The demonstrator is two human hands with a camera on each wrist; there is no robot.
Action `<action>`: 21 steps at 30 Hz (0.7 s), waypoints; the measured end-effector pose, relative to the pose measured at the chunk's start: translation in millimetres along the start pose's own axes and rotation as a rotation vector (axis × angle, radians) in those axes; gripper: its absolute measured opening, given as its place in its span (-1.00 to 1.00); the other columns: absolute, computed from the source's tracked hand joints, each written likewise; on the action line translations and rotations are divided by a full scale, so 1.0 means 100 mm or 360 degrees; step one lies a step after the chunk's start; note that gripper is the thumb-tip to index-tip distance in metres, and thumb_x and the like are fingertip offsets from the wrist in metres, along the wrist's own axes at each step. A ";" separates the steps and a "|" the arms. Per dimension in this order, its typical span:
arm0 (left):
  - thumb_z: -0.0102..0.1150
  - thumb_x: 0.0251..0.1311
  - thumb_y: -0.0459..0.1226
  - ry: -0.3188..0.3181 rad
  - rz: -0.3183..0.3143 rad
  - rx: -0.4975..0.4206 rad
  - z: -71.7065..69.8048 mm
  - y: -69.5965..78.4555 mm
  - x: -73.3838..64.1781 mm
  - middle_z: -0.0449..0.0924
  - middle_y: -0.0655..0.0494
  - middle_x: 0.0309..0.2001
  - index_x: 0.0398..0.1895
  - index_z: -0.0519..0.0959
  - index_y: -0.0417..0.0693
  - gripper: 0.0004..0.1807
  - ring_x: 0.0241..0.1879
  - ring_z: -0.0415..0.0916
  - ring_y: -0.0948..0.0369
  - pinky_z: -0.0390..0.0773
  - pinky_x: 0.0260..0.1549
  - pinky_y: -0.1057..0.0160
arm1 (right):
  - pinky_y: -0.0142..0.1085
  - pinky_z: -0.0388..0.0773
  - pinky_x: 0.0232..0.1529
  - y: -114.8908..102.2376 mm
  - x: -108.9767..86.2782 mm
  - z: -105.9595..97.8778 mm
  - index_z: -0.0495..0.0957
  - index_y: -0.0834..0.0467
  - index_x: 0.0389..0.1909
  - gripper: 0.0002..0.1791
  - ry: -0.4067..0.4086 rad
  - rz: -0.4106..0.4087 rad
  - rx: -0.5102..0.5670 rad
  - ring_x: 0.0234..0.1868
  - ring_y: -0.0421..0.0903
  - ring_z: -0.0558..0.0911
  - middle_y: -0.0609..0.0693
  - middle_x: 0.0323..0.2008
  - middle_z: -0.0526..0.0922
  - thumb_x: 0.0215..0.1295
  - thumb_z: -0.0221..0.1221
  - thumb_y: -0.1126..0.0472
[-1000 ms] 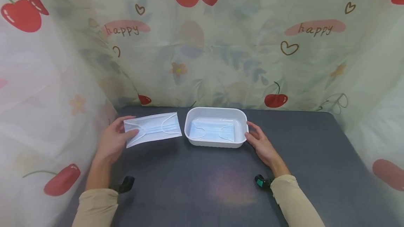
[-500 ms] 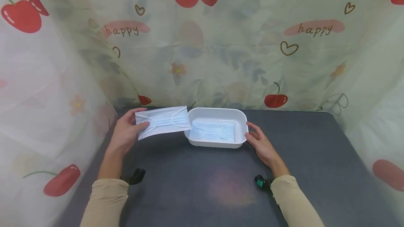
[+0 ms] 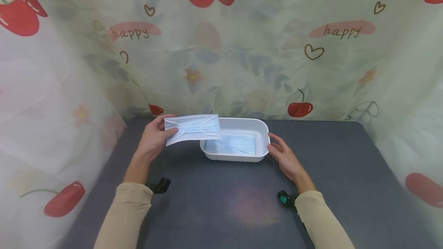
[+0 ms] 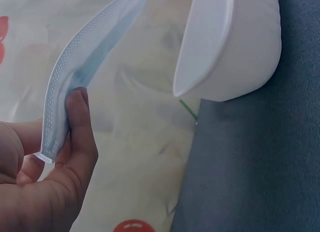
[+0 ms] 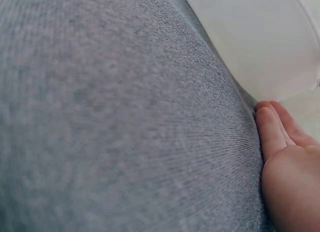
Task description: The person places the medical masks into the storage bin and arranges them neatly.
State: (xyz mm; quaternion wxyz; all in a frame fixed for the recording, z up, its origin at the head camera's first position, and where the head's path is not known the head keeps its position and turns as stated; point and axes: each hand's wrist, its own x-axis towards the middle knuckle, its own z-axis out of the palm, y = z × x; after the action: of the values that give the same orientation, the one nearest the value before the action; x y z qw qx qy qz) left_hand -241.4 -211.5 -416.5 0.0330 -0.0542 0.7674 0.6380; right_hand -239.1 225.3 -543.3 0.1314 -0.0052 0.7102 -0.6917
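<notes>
My left hand (image 3: pixel 152 137) pinches one end of a pale blue face mask (image 3: pixel 194 128) between thumb and fingers. The mask's free end hangs over the left side of a white plastic tray (image 3: pixel 242 158). In the left wrist view the held mask (image 4: pixel 60 87) is seen edge-on, bending away from the hand, with the tray (image 4: pixel 250 47) beyond it. A second face mask (image 3: pixel 237 144) lies flat inside the tray, its left part overlapped in view by the held one. My right hand (image 3: pixel 285 160) touches the tray's right side; in the right wrist view its fingers (image 5: pixel 272 127) lie nearly straight against the wall.
The tray stands near the back edge of a dark grey table (image 3: pixel 214 203). Behind and at both sides hangs a pale curtain (image 3: pixel 242 60) printed with cherries and lettering. A black device (image 3: pixel 160 185) sits on the left wrist, another (image 3: pixel 286 199) on the right.
My left hand has carried the face mask rightward and slightly back, from beside the tray to over its left rim. The right hand, the tray and the mask inside have kept their places.
</notes>
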 end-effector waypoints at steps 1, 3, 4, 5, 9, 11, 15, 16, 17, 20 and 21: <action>0.32 0.29 -0.39 -0.0008 -0.0004 -0.0010 0.02 0.00 0.02 0.47 -0.07 0.31 0.40 0.42 -0.01 -0.40 0.10 0.46 0.14 0.58 -0.14 0.45 | 0.10 0.05 0.63 0.00 0.01 0.00 0.06 -0.14 0.60 -0.29 -0.0003 0.0002 0.0007 0.59 0.13 0.20 0.22 0.58 0.14 0.55 0.12 0.01; 0.32 0.29 -0.41 -0.0025 -0.0001 -0.0034 0.05 0.00 0.06 0.48 -0.09 0.30 0.40 0.42 -0.02 -0.39 0.11 0.47 0.11 0.59 -0.15 0.45 | 0.09 0.05 0.63 0.00 0.01 0.01 0.06 -0.13 0.60 -0.29 -0.0005 0.0004 0.0017 0.59 0.12 0.20 0.22 0.58 0.14 0.55 0.12 0.02; 0.31 0.28 -0.42 -0.0031 0.0000 -0.0044 0.07 0.00 0.07 0.48 -0.09 0.30 0.40 0.42 -0.03 -0.39 0.12 0.47 0.11 0.59 -0.15 0.45 | 0.09 0.05 0.63 0.00 0.01 0.01 0.06 -0.13 0.60 -0.29 -0.0006 0.0002 0.0021 0.59 0.12 0.20 0.22 0.58 0.14 0.55 0.11 0.03; 0.31 0.28 -0.42 -0.0036 -0.0002 -0.0051 0.09 0.01 0.09 0.48 -0.08 0.29 0.40 0.42 -0.03 -0.39 0.12 0.47 0.11 0.60 -0.15 0.45 | 0.10 0.05 0.63 0.00 0.01 0.01 0.05 -0.12 0.61 -0.29 -0.0009 -0.0002 0.0023 0.59 0.13 0.20 0.23 0.58 0.13 0.56 0.10 0.04; 0.29 0.28 -0.46 -0.0061 0.0010 -0.0069 0.19 0.03 0.15 0.50 -0.11 0.27 0.40 0.42 -0.06 -0.39 0.07 0.50 0.14 0.61 -0.18 0.45 | 0.10 0.05 0.63 -0.01 0.00 0.00 0.04 -0.11 0.61 -0.31 -0.0006 -0.0004 0.0024 0.59 0.13 0.20 0.23 0.58 0.13 0.58 0.07 0.07; 0.28 0.28 -0.48 -0.0075 0.0022 -0.0067 0.24 0.05 0.17 0.52 -0.14 0.27 0.39 0.43 -0.07 -0.39 0.02 0.53 0.18 0.61 -0.19 0.44 | 0.10 0.04 0.63 -0.01 0.00 0.00 0.04 -0.12 0.61 -0.31 -0.0004 -0.0002 0.0022 0.59 0.13 0.20 0.24 0.58 0.13 0.58 0.07 0.06; 0.30 0.26 -0.48 -0.0106 0.0030 -0.0050 0.33 0.10 0.22 0.53 -0.17 0.27 0.39 0.43 -0.08 -0.38 -0.03 0.56 0.22 0.62 -0.20 0.43 | 0.09 0.04 0.63 -0.02 -0.01 0.00 0.05 -0.14 0.61 -0.30 0.0004 0.0008 0.0014 0.59 0.12 0.20 0.23 0.58 0.13 0.57 0.08 0.01; 0.30 0.26 -0.47 -0.0112 0.0021 -0.0045 0.35 0.11 0.23 0.54 -0.16 0.27 0.39 0.44 -0.07 -0.39 -0.03 0.56 0.21 0.62 -0.21 0.43 | 0.08 0.04 0.63 -0.02 -0.01 0.00 0.06 -0.15 0.60 -0.31 0.0009 0.0011 0.0015 0.59 0.11 0.21 0.22 0.58 0.14 0.56 0.09 0.00; 0.31 0.26 -0.46 -0.0120 0.0012 -0.0037 0.37 0.12 0.24 0.53 -0.14 0.27 0.39 0.44 -0.06 -0.39 -0.02 0.56 0.20 0.62 -0.21 0.43 | 0.08 0.04 0.63 -0.02 -0.01 0.01 0.06 -0.16 0.60 -0.30 0.0005 0.0010 0.0017 0.59 0.11 0.21 0.22 0.58 0.14 0.56 0.09 -0.01; 0.30 0.28 -0.45 -0.0162 -0.0008 -0.0018 0.43 0.15 0.26 0.51 -0.13 0.31 0.41 0.43 -0.06 -0.38 0.06 0.53 0.13 0.62 -0.17 0.41 | 0.07 0.05 0.63 -0.02 -0.01 0.01 0.06 -0.15 0.61 -0.30 -0.0005 0.0004 0.0026 0.59 0.11 0.20 0.22 0.58 0.14 0.56 0.09 -0.01; 0.29 0.29 -0.45 -0.0174 -0.0014 -0.0006 0.44 0.15 0.27 0.51 -0.12 0.32 0.41 0.43 -0.05 -0.39 0.09 0.52 0.10 0.61 -0.15 0.39 | 0.08 0.05 0.63 -0.02 -0.02 0.01 0.05 -0.14 0.61 -0.29 -0.0012 -0.0002 0.0030 0.60 0.12 0.19 0.22 0.58 0.13 0.56 0.09 -0.02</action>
State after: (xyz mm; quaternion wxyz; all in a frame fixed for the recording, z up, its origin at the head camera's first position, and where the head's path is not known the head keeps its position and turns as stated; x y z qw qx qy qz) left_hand -270.5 -166.5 -412.7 0.0777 -0.0228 0.7629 0.6414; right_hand -237.8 224.3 -540.7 0.1338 -0.0070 0.7031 -0.6984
